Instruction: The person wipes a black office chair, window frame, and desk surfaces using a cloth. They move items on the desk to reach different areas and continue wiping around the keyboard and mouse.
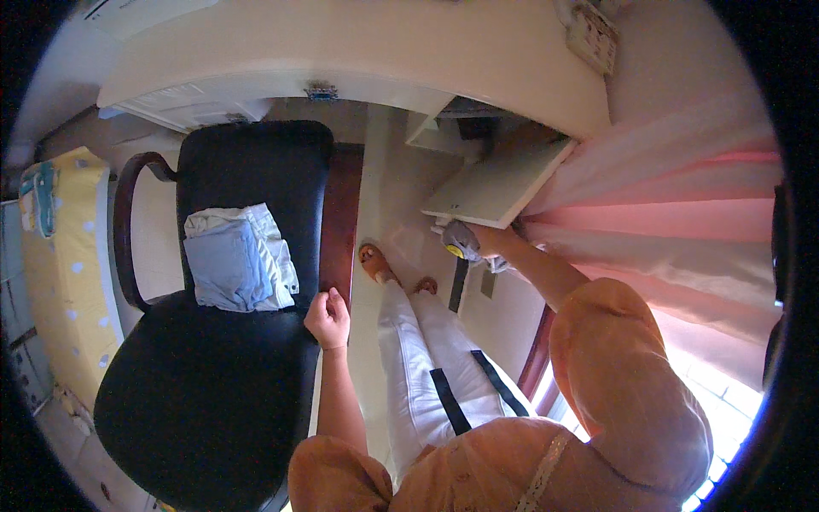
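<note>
My left hand (327, 318) is curled into a loose fist beside the right edge of a black padded chair (211, 384); nothing shows in it. On the chair lies a folded pile: a light blue garment (227, 265) on top of a white one (278, 256). My right hand (491, 242) reaches to the free edge of an open white cabinet door (499, 182). Its fingers are around a bunched grey cloth item (462, 239) with a yellow patch. The door and cloth partly hide those fingers.
A pale desk (358, 38) spans the far side, with the open cabinet compartment (486, 131) beneath it. Pink curtains (672, 217) hang close on the right. A curved wooden armrest (125, 224) and a yellow patterned cloth cover (70, 269) are at left. A power strip (592, 38) sits top right.
</note>
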A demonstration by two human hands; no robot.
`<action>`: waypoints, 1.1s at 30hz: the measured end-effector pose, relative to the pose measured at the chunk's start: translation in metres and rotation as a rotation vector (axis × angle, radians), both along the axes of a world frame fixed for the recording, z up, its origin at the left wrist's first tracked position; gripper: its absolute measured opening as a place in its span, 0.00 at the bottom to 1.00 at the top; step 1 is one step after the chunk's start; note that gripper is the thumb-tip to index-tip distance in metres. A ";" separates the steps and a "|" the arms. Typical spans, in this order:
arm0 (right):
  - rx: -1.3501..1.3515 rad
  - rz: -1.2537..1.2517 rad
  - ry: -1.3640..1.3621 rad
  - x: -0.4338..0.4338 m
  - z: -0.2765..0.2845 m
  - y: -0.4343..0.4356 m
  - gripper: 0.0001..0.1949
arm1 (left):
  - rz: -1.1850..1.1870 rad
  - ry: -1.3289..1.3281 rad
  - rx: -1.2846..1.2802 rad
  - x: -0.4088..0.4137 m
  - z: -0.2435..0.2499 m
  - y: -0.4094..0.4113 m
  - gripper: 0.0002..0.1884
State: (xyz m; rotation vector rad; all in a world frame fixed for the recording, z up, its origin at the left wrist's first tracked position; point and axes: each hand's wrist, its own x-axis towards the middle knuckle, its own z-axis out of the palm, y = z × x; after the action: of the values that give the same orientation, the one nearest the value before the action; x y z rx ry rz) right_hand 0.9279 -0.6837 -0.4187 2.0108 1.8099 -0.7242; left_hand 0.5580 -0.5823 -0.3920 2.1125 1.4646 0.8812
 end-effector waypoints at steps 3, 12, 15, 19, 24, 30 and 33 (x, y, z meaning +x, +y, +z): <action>-0.046 0.042 -0.032 0.000 0.008 -0.030 0.41 | 0.022 0.029 -0.004 -0.002 -0.002 -0.004 0.12; -0.027 0.059 -0.085 0.023 0.016 -0.110 0.41 | 0.062 0.004 -0.002 -0.002 -0.010 -0.006 0.12; -0.013 0.050 -0.093 0.024 0.015 -0.119 0.41 | 0.055 -0.002 0.011 -0.001 -0.009 -0.005 0.12; 0.007 0.053 -0.080 0.017 0.006 -0.115 0.41 | 0.062 -0.026 0.011 0.001 -0.005 -0.008 0.13; 0.085 0.076 -0.051 -0.003 -0.012 -0.090 0.41 | 0.019 0.002 -0.041 0.002 0.000 -0.005 0.14; 0.225 0.077 -0.015 -0.017 -0.045 -0.035 0.42 | 0.066 0.068 -0.160 -0.009 0.001 -0.008 0.15; 0.134 -0.147 -0.020 -0.016 -0.047 0.011 0.43 | 0.000 0.047 -0.153 0.000 0.003 0.003 0.14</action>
State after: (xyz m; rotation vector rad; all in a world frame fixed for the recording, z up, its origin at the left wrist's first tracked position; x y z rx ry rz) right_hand 0.9120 -0.6722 -0.4653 2.2479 1.7559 -0.6363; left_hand 0.5582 -0.5796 -0.3889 2.0330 1.5050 0.6997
